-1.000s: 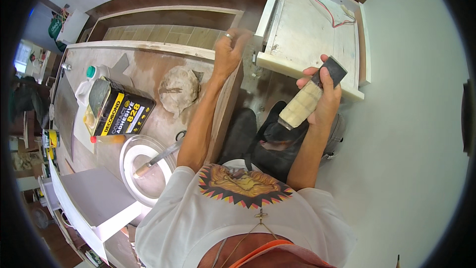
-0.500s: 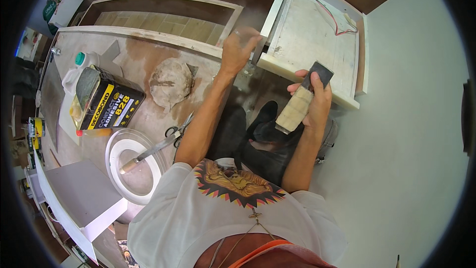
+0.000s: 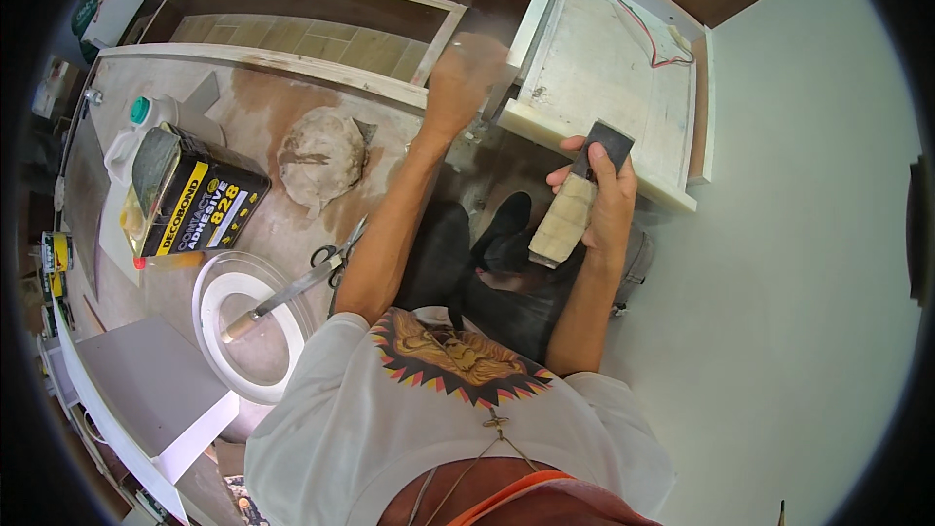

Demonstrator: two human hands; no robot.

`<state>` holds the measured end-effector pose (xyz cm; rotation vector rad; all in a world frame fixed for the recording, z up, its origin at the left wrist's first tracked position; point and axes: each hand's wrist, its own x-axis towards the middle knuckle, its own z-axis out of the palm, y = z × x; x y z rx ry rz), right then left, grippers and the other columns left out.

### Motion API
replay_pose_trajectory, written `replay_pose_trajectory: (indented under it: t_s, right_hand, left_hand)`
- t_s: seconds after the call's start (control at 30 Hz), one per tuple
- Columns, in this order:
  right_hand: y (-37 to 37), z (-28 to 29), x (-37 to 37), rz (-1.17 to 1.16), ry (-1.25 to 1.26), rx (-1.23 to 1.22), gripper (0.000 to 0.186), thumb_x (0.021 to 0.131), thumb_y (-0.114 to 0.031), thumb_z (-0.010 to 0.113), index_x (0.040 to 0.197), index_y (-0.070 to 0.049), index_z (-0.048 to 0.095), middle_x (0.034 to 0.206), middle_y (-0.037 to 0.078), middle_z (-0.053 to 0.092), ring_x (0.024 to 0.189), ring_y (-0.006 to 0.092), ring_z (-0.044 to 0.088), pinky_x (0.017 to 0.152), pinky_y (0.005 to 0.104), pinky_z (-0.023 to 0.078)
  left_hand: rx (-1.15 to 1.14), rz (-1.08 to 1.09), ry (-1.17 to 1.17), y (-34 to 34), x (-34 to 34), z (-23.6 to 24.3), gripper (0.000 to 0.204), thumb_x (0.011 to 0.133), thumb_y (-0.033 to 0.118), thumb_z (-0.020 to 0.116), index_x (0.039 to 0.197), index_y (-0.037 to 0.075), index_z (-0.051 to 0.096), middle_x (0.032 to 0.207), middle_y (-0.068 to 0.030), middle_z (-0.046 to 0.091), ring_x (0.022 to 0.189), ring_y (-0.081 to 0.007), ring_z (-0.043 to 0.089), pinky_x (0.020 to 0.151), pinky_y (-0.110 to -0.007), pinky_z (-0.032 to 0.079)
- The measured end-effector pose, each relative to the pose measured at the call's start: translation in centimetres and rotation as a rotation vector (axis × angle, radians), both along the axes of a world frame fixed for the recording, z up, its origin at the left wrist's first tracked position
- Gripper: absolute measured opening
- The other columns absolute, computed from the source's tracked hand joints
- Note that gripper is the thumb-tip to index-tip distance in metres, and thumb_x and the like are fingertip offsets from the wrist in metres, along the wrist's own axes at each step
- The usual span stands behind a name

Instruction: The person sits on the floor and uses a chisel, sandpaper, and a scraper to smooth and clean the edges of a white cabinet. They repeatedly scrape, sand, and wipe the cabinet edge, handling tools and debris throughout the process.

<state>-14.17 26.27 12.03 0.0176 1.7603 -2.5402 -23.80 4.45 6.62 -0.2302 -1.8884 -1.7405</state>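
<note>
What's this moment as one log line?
left hand: blurred, beside white drawer, hold unclear | right hand: holding tan-and-black block | work surface: black can, wooden-handled blade

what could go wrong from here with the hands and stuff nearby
The left hand might knock the drawer close beside it. The left forearm might catch the scissors lying next to it. The block, gripped toward its dark end by the right hand, could slip.

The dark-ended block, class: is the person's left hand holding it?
No: the dark-ended block is in the right hand, apart from the left hand.
</note>
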Motion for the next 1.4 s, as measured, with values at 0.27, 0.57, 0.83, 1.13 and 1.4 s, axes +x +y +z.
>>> replay_pose_trajectory:
  t_s: [0.27,0.57,0.83,1.13,1.4]
  right_hand:
    - [0.1,0.0,0.1,0.008,0.006,-0.006,0.024,0.104,-0.021,0.06,0.116,-0.001,0.053,0.103,0.015,0.072,0.067,0.0227,0.072,0.054,0.0311,0.059]
    - [-0.1,-1.1,1.0,0.064,-0.062,-0.019,0.025,0.103,-0.022,0.063,0.118,-0.003,0.055,0.101,0.014,0.072,0.067,0.0225,0.072,0.055,0.0311,0.058]
    - [-2.2,-1.3,1.7,0.258,-0.072,-0.081,0.026,0.104,-0.019,0.06,0.122,-0.002,0.053,0.098,0.017,0.071,0.064,0.0241,0.072,0.054,0.0312,0.059]
    - [-4.0,-5.4,3.0,0.497,-0.309,-0.042,0.026,0.104,-0.02,0.06,0.123,-0.004,0.054,0.1,0.015,0.071,0.065,0.0209,0.072,0.054,0.0302,0.059]
    - [-3.9,-10.8,3.1,0.35,-0.474,-0.065,0.031,0.101,-0.026,0.066,0.121,-0.005,0.055,0.099,0.013,0.07,0.067,0.0186,0.07,0.054,0.0298,0.057]
  left_hand:
    - [-0.378,0.07,0.199,0.3,0.6,0.7,0.012,0.092,0.006,0.071,0.104,0.007,0.073,0.104,-0.0073,0.067,0.093,-0.0251,0.066,0.084,-0.036,0.052]
    - [-0.796,0.015,0.233,-0.2,-0.2,3.4,0.012,0.088,0.006,0.071,0.1,0.008,0.073,0.107,-0.0097,0.065,0.095,-0.0317,0.064,0.084,-0.04,0.052]
    - [-0.549,-0.261,-0.018,-3.9,-4.3,6.8,0.02,0.102,0.021,0.062,0.1,0.004,0.073,0.092,-0.0078,0.069,0.086,-0.0211,0.066,0.084,-0.034,0.05]
    - [0.375,-0.33,-0.441,0.7,2.1,-2.2,0.041,0.103,0.026,0.065,0.133,0.0,0.056,0.115,-0.0121,0.07,0.106,-0.0179,0.067,0.093,-0.031,0.051]
    - [0.761,-0.383,-0.426,1.5,2.4,-3.4,0.041,0.099,0.018,0.068,0.13,-0.004,0.052,0.118,-0.0198,0.067,0.113,-0.0272,0.068,0.101,-0.039,0.053]
